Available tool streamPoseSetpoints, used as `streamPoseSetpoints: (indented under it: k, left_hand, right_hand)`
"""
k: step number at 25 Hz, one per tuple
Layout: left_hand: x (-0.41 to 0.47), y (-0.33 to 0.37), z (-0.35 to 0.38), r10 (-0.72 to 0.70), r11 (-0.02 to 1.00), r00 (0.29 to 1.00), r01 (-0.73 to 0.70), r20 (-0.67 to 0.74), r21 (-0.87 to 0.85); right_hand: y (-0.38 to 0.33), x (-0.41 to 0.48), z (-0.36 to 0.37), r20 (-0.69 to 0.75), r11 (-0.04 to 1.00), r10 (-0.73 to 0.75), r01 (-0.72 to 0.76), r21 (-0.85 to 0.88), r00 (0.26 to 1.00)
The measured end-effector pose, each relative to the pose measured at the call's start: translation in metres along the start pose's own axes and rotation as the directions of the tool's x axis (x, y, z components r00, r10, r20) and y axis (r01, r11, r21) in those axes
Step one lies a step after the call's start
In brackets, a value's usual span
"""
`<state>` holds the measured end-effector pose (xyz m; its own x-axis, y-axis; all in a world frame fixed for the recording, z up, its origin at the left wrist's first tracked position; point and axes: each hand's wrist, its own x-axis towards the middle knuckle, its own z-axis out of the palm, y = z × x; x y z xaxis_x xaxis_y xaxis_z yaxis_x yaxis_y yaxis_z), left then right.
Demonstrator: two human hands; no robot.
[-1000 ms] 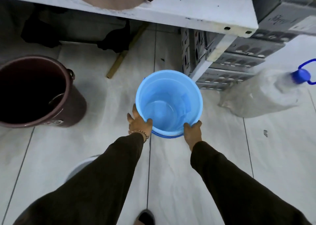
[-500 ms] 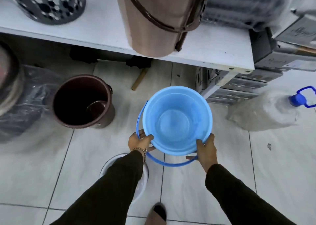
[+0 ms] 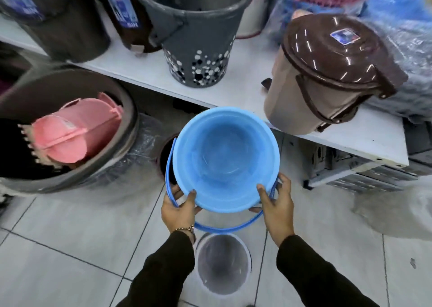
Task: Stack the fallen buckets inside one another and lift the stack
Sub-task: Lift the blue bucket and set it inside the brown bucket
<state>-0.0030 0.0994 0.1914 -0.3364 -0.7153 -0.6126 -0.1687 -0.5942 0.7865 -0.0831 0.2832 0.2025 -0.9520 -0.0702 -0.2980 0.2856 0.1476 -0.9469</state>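
Pale grey floor tiles (image 3: 70, 236) are running under a white shelf (image 3: 245, 82) crowded with plastic wares. Both hands are holding a blue bucket (image 3: 225, 159) in the air before the shelf's front edge: the left hand (image 3: 178, 209) is closing its grip on the near rim and hanging handle, the right hand (image 3: 277, 205) clasping the rim's right side. Another bucket seems nested inside, though blur is hiding it. Directly below, a clear bucket (image 3: 223, 263) is standing empty on the floor. A large grey tub (image 3: 70, 129) is holding a pink basket (image 3: 74, 131). A spotted grey bucket (image 3: 196, 33) and brown-lidded beige bin (image 3: 327, 73) are sitting on the shelf, labels unreadable.
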Motion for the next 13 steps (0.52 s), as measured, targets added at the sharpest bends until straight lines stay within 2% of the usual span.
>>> streamPoseSetpoints:
  k: [3,7,9,13]
  left_hand:
    - [0.050,0.031,-0.017,-0.013,1.000,0.999,0.012,-0.040,-0.025]
    - [0.123,0.044,-0.020,-0.060,0.998,0.997,0.061,-0.042,0.033]
    - [0.166,0.037,-0.020,-0.097,0.991,0.994,0.100,-0.040,0.094]
    - [0.233,0.010,-0.021,-0.190,0.945,0.981,0.193,-0.039,0.265]
  right_hand:
    - [-0.001,0.016,0.064,-0.014,0.999,0.015,-0.015,0.028,1.000]
    - [0.022,0.046,0.128,-0.052,0.993,0.111,-0.109,0.048,0.992]
    - [0.041,0.064,0.153,-0.079,0.988,0.156,-0.156,0.007,0.985]
    - [0.077,0.095,0.185,-0.173,0.951,0.205,-0.238,-0.199,0.963]
